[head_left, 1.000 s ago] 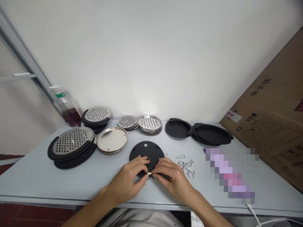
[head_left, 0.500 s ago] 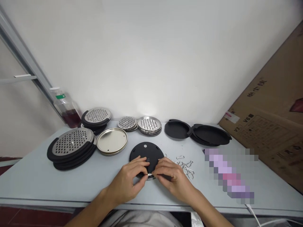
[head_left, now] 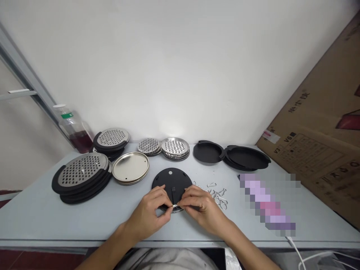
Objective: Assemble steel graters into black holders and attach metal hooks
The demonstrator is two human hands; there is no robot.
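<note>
A round black plastic disc [head_left: 170, 179] lies flat on the pale grey table [head_left: 36, 217], with a small hole near its far edge and a short slot at its centre. My left hand [head_left: 147, 215] and my right hand [head_left: 204, 210] meet at the disc's near edge. Between their fingertips they pinch a small silver metal clip [head_left: 174, 206]. A steel grater plate [head_left: 177, 211] shows beneath the disc's near rim, mostly hidden by my fingers. Several loose metal snap hooks [head_left: 217, 195] lie just beyond my right hand.
Stacks of black-framed steel graters [head_left: 81, 173] and steel discs [head_left: 131, 167] stand at the left and back. Black plastic frames [head_left: 244, 157] lie back right. Behind are a plastic bottle [head_left: 73, 127] and a leaning cardboard sheet [head_left: 315, 150]. A pixelated object [head_left: 267, 204] lies right.
My fingers have drawn closer around the clip at the disc's edge, and my left hand sits slightly lower off the disc. The whole view has shifted a little, with the table appearing further left.
</note>
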